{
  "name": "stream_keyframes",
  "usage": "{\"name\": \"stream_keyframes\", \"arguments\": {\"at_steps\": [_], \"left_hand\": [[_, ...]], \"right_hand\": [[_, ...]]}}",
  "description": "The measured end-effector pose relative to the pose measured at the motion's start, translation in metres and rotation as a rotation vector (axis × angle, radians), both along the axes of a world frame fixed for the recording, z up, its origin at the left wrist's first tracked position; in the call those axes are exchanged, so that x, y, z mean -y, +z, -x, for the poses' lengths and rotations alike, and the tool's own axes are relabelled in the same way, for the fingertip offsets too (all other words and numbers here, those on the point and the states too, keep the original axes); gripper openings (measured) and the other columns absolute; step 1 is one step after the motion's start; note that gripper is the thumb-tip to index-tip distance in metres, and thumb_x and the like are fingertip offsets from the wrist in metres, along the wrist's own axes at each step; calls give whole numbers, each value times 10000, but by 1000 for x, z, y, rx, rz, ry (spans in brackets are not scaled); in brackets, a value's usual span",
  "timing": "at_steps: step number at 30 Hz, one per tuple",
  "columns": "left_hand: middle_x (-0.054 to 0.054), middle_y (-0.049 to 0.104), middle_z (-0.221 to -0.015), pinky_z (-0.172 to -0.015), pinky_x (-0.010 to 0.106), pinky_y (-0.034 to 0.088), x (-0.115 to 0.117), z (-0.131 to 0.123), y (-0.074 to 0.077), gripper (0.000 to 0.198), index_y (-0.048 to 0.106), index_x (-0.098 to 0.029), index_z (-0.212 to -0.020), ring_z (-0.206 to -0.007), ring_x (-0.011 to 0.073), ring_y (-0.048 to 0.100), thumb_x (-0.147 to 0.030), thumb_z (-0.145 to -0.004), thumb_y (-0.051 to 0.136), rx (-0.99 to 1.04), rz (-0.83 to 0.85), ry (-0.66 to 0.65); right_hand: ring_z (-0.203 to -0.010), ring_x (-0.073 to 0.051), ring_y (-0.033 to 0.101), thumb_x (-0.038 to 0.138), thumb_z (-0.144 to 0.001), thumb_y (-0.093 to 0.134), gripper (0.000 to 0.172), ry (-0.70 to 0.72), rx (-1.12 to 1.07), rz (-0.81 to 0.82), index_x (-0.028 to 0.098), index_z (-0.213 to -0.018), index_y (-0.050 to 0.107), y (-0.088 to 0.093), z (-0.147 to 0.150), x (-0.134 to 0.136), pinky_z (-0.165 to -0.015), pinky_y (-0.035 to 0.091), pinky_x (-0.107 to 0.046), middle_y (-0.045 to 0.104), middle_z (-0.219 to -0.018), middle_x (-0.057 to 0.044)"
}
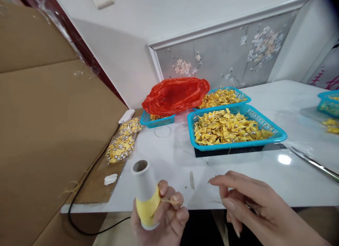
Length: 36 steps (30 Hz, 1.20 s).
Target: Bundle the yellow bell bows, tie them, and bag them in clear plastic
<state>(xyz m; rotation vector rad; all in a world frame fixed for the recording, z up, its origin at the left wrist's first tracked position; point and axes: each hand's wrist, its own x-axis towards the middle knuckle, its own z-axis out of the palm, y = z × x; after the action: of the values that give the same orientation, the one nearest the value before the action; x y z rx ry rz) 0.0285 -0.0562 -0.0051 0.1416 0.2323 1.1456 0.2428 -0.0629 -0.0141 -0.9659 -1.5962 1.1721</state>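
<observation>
My left hand (169,214) is wrapped round a pale cone spool (143,182) wound with yellow thread (145,207). The cone tilts slightly left, its hollow top facing me. A loose strand runs across my left fingers, pinched near their tips. To the right, above the table's front edge, is my right hand (246,203). Its index finger points left, while the thumb presses towards the curled fingers. A faint line of thread seems to reach from the left fingers to the right thumb; the pinch itself is partly hidden.
A blue basket (280,137) holds yellow ribbon pieces with silver beads; another basket (247,97) stands behind it. A red plastic bag (159,97) covers part of a smaller basket (156,123). Bagged pieces (120,149) lie left beside cardboard (53,140). Metal tweezers (317,165) lie right.
</observation>
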Motion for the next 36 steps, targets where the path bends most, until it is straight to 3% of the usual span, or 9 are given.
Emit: {"name": "stream_keyframes", "arguments": {"at_steps": [5, 9, 15, 18, 20, 25, 28, 31, 36], "left_hand": [[26, 719, -692, -773, 355, 551, -3, 5, -2, 202, 598, -200, -857, -897, 235, 676, -372, -779, 670, -61, -135, -42], [36, 724, -701, -726, 344, 557, -4, 6, 1, 239, 634, -172, -884, -850, 249, 690, -399, -809, 641, -94, -210, -96], [86, 728, -795, -741, 376, 564, -2, 2, 5, 350, 692, -116, -947, -852, 277, 700, -425, -859, 553, -212, -228, -119], [115, 748, -908, -747, 395, 559, 0, 1, 2, 341, 704, -112, -1003, -841, 276, 703, -374, -877, 525, -247, -208, -82], [107, 754, -814, -747, 409, 555, 1, 2, -1, 320, 711, -111, -1010, -821, 277, 702, -335, -881, 522, -258, -187, -57], [79, 673, -582, -719, 387, 558, -3, 3, 0, 342, 728, -56, -860, -790, 297, 699, -378, -798, 631, -279, -70, -68], [66, 629, -496, -662, 378, 564, -9, 1, 4, 304, 729, -56, -764, -688, 285, 696, -350, -774, 653, -391, 34, -38], [109, 671, -542, -687, 418, 556, -16, -2, 7, 268, 719, -85, -684, -696, 319, 704, -284, -816, 598, -608, 153, 16], [80, 608, -513, -538, 340, 534, -21, -6, 9, 353, 672, -103, -637, -533, 224, 634, -311, -870, 508, -649, 188, 47]], "right_hand": [[-539, -146, 626, 482, -936, 468, 361, -61, -92, 330, 248, -1183, 587, -15, -7, -1, -571, 549, -303, 663, -885, -61], [-728, -178, 630, 485, -882, 551, 301, -263, 31, 147, 258, -1057, 641, -6, -7, -12, -600, 519, -281, 634, -1093, -72], [-668, -146, 547, 370, -902, 506, 210, 152, 96, 161, 210, -852, 632, 48, 22, -31, -575, 429, -240, 636, -785, -16], [-598, -115, 503, 295, -866, 555, 136, 309, 10, 302, 187, -791, 590, 56, 38, -36, -558, 389, -232, 603, -709, 8], [-572, -99, 484, 253, -851, 563, 134, 387, -120, 375, 177, -742, 543, 53, 44, -39, -575, 381, -237, 580, -683, 19], [-711, -114, 507, 319, -789, 667, 227, 300, -538, 449, 169, -708, 517, 41, 38, -62, -680, 380, -243, 555, -740, 6], [-512, -62, 377, 285, -795, 668, 248, 344, -717, 533, 174, -687, 474, 48, 27, -80, -559, 333, -213, 441, -597, 60], [-437, -49, 144, 217, -849, 604, 215, 354, -664, 434, 175, -682, 476, 66, 14, -88, -433, 161, -196, 249, -515, 99], [-429, -50, 125, 187, -881, 576, 231, 325, -584, 300, 169, -663, 502, 91, -17, -84, -399, 131, -203, 199, -520, 93]]}}
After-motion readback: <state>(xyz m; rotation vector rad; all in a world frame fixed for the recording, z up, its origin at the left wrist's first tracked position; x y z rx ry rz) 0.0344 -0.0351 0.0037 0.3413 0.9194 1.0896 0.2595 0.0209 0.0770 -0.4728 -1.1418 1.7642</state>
